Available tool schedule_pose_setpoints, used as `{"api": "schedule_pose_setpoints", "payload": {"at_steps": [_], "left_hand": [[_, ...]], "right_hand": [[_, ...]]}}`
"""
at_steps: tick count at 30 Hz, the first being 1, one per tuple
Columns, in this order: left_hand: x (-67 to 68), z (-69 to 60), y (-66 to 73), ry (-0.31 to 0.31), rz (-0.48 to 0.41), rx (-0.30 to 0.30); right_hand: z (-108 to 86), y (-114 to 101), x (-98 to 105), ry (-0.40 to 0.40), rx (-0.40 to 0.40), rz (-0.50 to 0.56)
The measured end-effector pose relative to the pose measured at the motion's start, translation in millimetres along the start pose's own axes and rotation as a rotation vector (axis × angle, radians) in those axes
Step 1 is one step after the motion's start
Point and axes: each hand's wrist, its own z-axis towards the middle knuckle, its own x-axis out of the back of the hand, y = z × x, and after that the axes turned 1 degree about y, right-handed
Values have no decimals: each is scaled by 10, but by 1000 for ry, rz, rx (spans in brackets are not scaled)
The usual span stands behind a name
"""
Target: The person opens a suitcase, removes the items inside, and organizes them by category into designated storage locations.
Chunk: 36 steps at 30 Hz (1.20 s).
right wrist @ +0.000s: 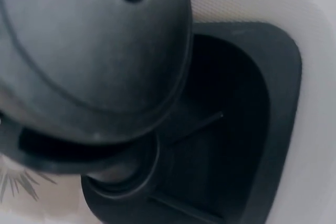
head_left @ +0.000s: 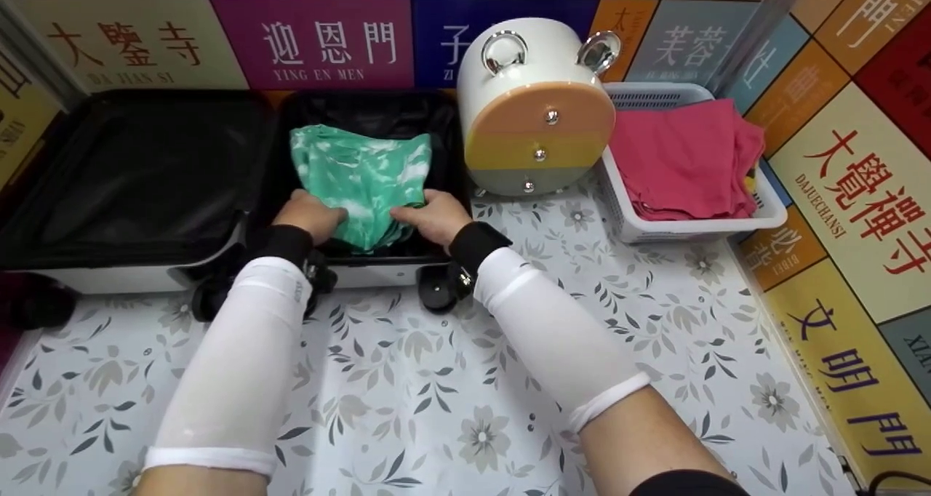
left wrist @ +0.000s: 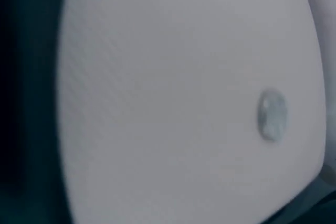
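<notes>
A folded green and white tie-dye cloth (head_left: 364, 172) lies in the right half of an open black-lined suitcase (head_left: 444, 129). At its near left edge my left hand (head_left: 309, 214) grips it, thumb on top and the other fingers mostly hidden. Across from that, my right hand (head_left: 438, 220) pinches the near right edge with the thumb over the fabric. The left wrist view is filled by a pale shell (left wrist: 184, 98) up close. A black caster wheel (right wrist: 100, 51) of the suitcase fills much of the right wrist view; neither wrist view shows the cloth.
The suitcase's other half (head_left: 138, 183) lies open at the left. A round cream drawer box (head_left: 538, 125) with silver ears stands right of the suitcase. Beyond it, a white basket (head_left: 698, 227) holds folded red cloth (head_left: 676, 158). Printed panels (head_left: 327, 41) wall the back and right side.
</notes>
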Motion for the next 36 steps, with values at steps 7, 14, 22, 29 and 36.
{"api": "schedule_pose_setpoints", "payload": {"at_steps": [7,14,22,29,36], "left_hand": [[-63,9,83,30,-44,-50],[-129,3,138,56,-96,-96],[-180,-31,220,47,-138,-130],[-250,-63,303,63,-220,-173],[-349,-90,354,134,-322,-212]], "right_hand": [[21,1,-23,-64,50,53],[20,14,-22,-20,104,57],[29,42,-22,42,114,46],[27,30,-15,134,89,-62],[20,5,-7,179,33,158]]}}
